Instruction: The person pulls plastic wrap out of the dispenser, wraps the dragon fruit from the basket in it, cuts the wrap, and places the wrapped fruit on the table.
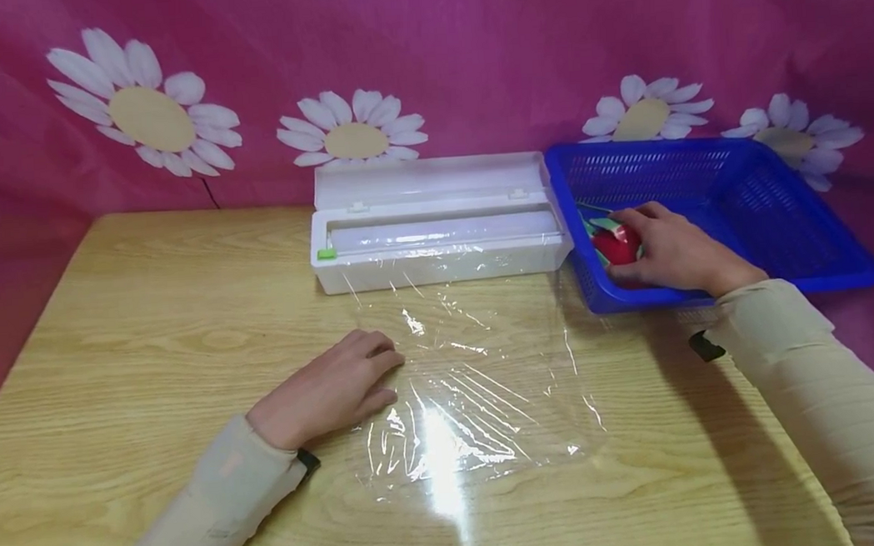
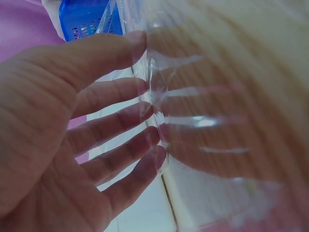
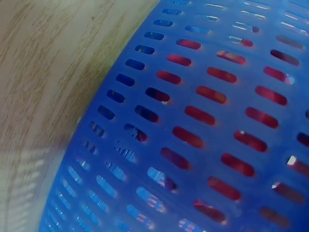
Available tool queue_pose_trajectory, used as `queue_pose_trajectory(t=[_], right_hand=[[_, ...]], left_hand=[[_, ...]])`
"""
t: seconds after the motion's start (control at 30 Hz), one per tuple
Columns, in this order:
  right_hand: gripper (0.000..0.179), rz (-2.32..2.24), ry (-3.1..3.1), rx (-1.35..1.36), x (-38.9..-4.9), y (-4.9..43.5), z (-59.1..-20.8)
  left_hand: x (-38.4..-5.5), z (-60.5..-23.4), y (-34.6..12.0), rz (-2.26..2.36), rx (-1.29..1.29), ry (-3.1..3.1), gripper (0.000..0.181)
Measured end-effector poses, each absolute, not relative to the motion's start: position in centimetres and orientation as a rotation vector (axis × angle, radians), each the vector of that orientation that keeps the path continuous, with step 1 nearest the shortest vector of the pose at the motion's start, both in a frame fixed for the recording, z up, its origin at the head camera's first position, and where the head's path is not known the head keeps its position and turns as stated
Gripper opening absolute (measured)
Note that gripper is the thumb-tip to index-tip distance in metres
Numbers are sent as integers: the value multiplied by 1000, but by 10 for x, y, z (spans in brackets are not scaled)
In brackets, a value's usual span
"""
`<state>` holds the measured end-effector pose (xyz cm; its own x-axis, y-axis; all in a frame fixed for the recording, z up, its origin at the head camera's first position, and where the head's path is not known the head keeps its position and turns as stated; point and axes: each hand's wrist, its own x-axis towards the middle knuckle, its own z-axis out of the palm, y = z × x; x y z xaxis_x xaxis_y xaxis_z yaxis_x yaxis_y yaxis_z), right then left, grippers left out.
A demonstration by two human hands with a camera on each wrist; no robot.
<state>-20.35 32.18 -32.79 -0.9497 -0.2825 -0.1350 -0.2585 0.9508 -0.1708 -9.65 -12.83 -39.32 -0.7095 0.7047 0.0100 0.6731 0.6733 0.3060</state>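
Wood-grain tabletop (image 1: 147,316). Blue basket (image 1: 821,284) set at right rear. Clear film (image 1: 480,370) spread from white dispenser (image 1: 431,180); judged light, limp, clingy, easily creased, best taken by edges. Left hand (image 1: 331,390) laid at film's left edge, fingers apart. By right hand (image 1: 679,250), fingers curled, red-and-green object (image 1: 619,247) gripped inside basket; likely light, smooth, best held by rounded sides.

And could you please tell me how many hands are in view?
2: the left hand at the left edge of the clear film, and the right hand in the blue basket, holding a red item.
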Motion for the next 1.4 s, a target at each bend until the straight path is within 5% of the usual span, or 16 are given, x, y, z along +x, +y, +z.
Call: queue_pose_trajectory(t=[0.63,1.4], right_hand=[[101,-234,2973,-335,-194,331,-310],[98,-249,3151,-428,-160,330,-273]], left_hand=[[-95,-393,-127,439,1157,2782,40],[-94,-393,-127,445,1128,2771,41]])
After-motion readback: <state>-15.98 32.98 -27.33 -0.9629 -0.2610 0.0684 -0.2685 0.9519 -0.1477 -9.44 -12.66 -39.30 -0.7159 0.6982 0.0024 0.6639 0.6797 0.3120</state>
